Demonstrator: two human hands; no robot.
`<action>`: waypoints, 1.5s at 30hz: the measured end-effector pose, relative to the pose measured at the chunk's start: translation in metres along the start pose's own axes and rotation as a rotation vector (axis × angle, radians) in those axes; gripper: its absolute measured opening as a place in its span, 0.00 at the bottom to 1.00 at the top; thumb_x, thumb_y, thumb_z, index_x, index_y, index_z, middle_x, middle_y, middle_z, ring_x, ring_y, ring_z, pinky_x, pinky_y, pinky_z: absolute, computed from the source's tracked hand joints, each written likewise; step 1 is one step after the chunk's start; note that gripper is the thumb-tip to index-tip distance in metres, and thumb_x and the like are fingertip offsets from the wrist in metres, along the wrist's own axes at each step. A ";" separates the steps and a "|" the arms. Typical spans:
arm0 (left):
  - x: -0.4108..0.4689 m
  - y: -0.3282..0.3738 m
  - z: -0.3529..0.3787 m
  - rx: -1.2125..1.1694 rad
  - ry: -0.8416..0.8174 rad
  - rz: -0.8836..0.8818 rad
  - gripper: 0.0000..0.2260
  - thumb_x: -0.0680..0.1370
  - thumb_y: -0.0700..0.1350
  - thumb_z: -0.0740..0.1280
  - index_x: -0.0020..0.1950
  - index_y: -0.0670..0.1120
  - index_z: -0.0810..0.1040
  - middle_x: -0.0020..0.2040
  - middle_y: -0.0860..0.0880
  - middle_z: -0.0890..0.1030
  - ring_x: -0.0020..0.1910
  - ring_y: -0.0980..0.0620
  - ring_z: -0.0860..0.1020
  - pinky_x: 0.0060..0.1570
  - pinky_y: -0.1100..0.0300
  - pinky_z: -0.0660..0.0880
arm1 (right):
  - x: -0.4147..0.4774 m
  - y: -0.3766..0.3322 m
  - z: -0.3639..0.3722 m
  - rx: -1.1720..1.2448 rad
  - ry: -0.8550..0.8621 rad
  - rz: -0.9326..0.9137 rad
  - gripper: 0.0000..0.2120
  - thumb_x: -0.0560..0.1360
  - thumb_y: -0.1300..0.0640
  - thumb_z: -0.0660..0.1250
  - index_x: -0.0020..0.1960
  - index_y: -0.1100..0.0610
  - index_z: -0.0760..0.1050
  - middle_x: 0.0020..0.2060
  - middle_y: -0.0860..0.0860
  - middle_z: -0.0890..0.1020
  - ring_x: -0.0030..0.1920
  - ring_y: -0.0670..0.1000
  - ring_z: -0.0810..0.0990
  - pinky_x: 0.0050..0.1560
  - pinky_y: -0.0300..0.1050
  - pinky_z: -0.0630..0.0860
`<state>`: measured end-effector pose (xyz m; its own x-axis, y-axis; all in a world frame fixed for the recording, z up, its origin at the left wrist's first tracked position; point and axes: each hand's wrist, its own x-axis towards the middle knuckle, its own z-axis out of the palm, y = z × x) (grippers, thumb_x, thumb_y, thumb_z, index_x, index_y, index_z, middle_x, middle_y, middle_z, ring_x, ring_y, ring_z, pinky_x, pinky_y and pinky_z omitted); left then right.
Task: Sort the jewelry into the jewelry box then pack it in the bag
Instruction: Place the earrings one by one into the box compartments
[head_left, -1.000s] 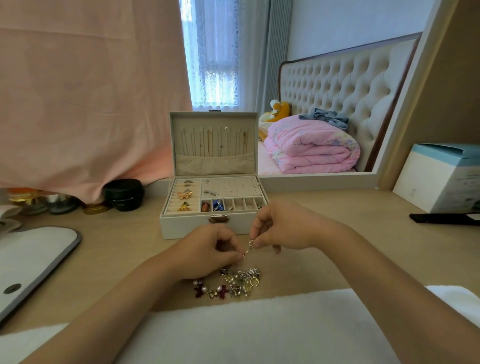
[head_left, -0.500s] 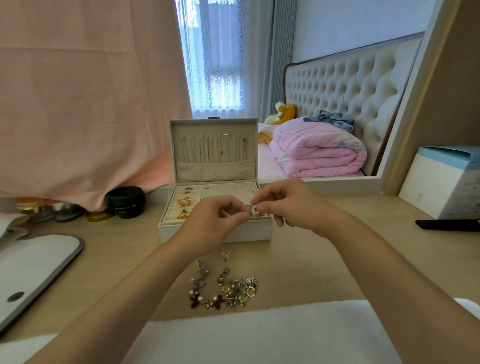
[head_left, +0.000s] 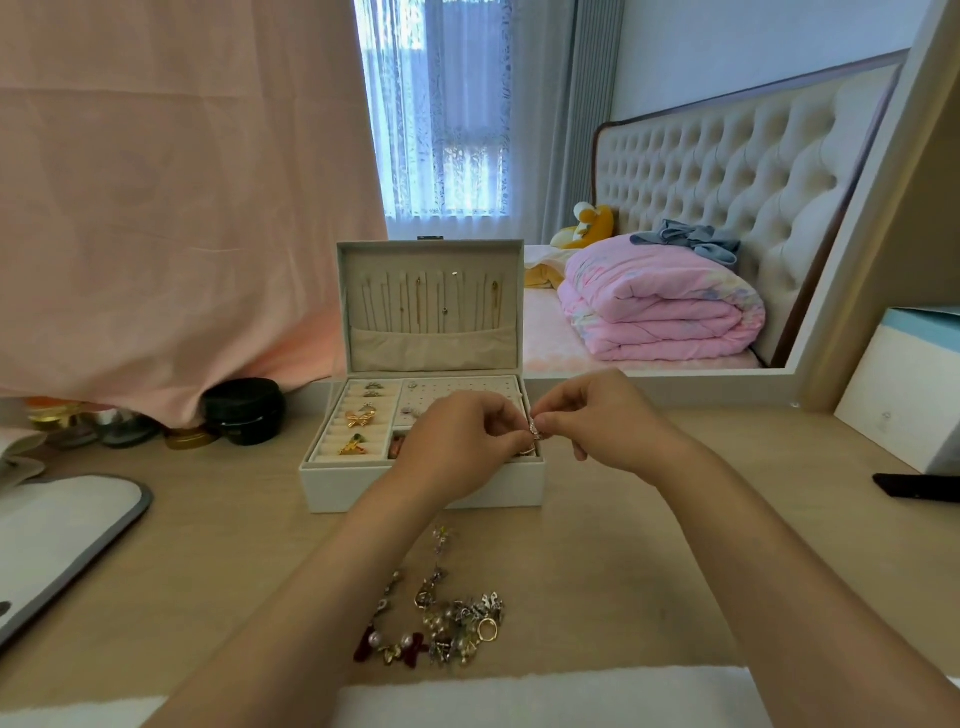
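Sorting is the step in hand. The left hand (head_left: 457, 441) and right hand (head_left: 597, 421) both pinch one small silver piece (head_left: 535, 432) in their fingers, above the near right compartments of the open jewelry box (head_left: 332, 486). Next, it probably needs lowering into a free compartment. The unsorted jewelry pile (head_left: 447, 618) lies on the near surface (head_left: 727, 545).

The jewelry box (head_left: 322, 478) is cream, the curtain (head_left: 156, 182) peach, the quilt (head_left: 660, 312) pink with faint flowers, the desk (head_left: 649, 561) pale wood, the round case (head_left: 244, 410) black.
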<state>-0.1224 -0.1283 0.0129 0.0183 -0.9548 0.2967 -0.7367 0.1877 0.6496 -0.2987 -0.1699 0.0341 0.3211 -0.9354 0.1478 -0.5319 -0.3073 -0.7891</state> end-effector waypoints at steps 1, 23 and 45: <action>0.000 0.000 0.001 0.036 0.006 0.011 0.03 0.74 0.53 0.75 0.43 0.55 0.84 0.36 0.58 0.83 0.36 0.61 0.78 0.38 0.59 0.74 | 0.001 0.002 0.001 0.007 0.003 0.001 0.03 0.73 0.59 0.74 0.44 0.52 0.85 0.36 0.48 0.86 0.25 0.45 0.75 0.31 0.41 0.74; -0.002 -0.018 -0.020 0.190 -0.097 0.205 0.05 0.77 0.52 0.70 0.51 0.56 0.84 0.49 0.57 0.79 0.49 0.60 0.76 0.52 0.54 0.77 | 0.006 0.006 0.032 -0.308 0.071 -0.098 0.06 0.76 0.49 0.69 0.45 0.43 0.85 0.42 0.41 0.79 0.45 0.43 0.78 0.45 0.44 0.77; -0.019 -0.011 -0.040 0.273 -0.005 0.271 0.02 0.78 0.51 0.67 0.48 0.55 0.80 0.46 0.58 0.75 0.45 0.59 0.73 0.47 0.56 0.76 | -0.018 -0.033 0.022 -0.464 -0.013 -0.236 0.08 0.77 0.49 0.63 0.48 0.42 0.82 0.47 0.42 0.79 0.49 0.46 0.78 0.51 0.49 0.78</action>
<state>-0.0881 -0.1025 0.0281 -0.2045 -0.8802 0.4284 -0.8671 0.3659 0.3380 -0.2696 -0.1387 0.0442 0.4824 -0.8301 0.2797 -0.7343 -0.5574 -0.3875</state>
